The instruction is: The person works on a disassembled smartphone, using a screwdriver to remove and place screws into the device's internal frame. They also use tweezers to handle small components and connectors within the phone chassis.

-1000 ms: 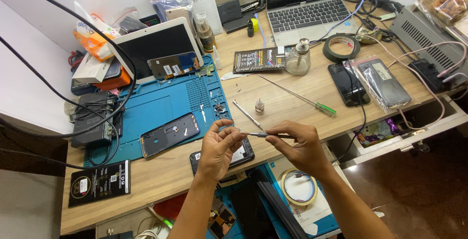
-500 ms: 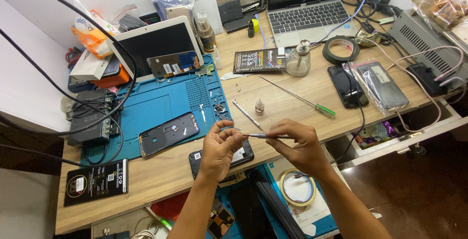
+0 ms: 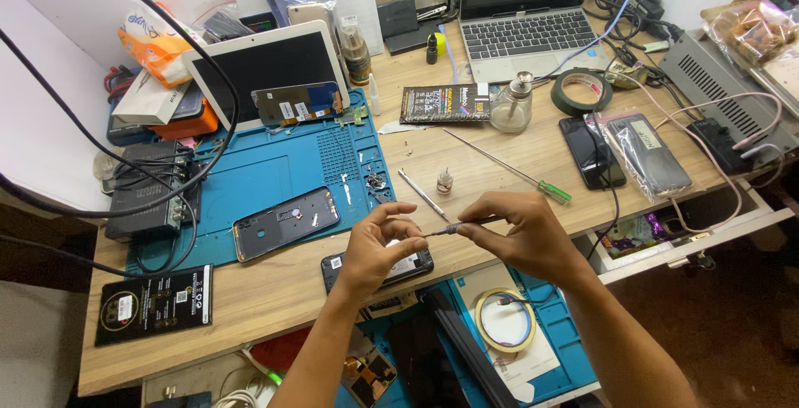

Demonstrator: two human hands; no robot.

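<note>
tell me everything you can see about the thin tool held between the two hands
The thin tool is a slim, dark, rod-like driver with a metallic-looking tip, lying roughly level above the wooden bench's front edge. The right hand grips its handle end; the left hand pinches at its tip. Its finer details are too small to tell.

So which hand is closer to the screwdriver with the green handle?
The right hand. It sits just below and left of the green-handled screwdriver, near its green end. The left hand is farther off to the left, above a dark phone.
</note>
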